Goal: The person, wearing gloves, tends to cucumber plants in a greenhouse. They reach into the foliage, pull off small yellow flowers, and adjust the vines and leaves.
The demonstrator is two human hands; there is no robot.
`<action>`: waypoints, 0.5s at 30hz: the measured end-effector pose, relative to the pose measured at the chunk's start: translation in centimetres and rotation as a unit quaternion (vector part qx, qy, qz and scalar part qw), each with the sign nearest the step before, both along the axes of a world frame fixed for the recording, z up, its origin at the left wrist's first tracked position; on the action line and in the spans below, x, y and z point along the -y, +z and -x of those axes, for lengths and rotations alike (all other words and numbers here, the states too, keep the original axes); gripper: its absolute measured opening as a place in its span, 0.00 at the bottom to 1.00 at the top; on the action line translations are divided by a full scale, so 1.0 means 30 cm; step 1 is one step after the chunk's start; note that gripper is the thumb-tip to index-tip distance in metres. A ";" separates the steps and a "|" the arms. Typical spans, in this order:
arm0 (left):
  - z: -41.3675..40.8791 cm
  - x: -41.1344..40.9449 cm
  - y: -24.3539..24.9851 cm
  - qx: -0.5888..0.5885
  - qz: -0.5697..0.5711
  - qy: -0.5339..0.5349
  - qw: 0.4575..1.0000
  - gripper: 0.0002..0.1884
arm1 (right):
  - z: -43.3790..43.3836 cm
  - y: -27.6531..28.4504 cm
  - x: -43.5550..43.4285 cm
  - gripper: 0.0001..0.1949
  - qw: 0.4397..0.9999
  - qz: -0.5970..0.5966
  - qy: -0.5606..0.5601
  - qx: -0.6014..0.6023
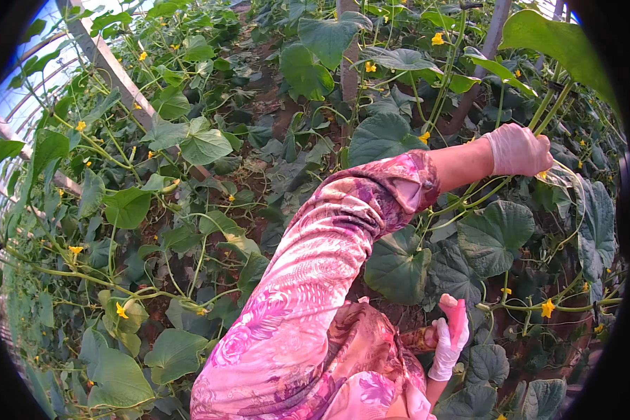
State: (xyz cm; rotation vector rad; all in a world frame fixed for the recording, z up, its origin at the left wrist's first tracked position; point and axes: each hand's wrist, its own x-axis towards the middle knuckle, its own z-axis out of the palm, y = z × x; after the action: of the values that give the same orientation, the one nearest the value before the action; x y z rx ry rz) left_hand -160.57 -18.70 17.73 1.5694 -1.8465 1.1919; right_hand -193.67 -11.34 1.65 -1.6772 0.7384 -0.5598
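My left hand, in a thin white glove, reaches out to the upper right. It is closed around green cucumber vine stems, just below a dark clip or tie. A large leaf rises above this fist, and drooping leaves hang beside it. Lower down, close to my body, my right hand is also gloved, with a bare fingertip showing at the top. It holds a pink object, whose kind I cannot tell. Broad cucumber leaves lie between the two hands.
Cucumber vines with yellow flowers surround me. A slanting post stands at upper left, and another post at the back. Curved greenhouse ribs line the left edge. A long vine crosses low on the left.
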 end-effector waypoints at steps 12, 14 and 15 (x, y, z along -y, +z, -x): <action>0.037 0.015 0.015 -0.028 0.016 0.049 0.998 0.06 | -0.005 0.064 -0.039 0.22 0.996 0.081 0.030 0.022; 0.041 -0.030 0.037 -0.066 0.014 0.049 0.997 0.10 | -0.004 0.089 -0.043 0.22 0.992 0.112 0.038 0.034; 0.068 -0.047 0.051 -0.107 0.007 0.005 0.994 0.13 | -0.005 0.079 -0.043 0.22 0.992 0.111 0.031 0.052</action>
State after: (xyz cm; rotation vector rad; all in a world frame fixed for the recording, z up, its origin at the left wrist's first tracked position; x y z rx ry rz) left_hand -162.60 -17.29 19.25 1.6312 -1.6902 0.9965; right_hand -193.51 -10.06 4.02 -1.8535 0.5615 -0.6998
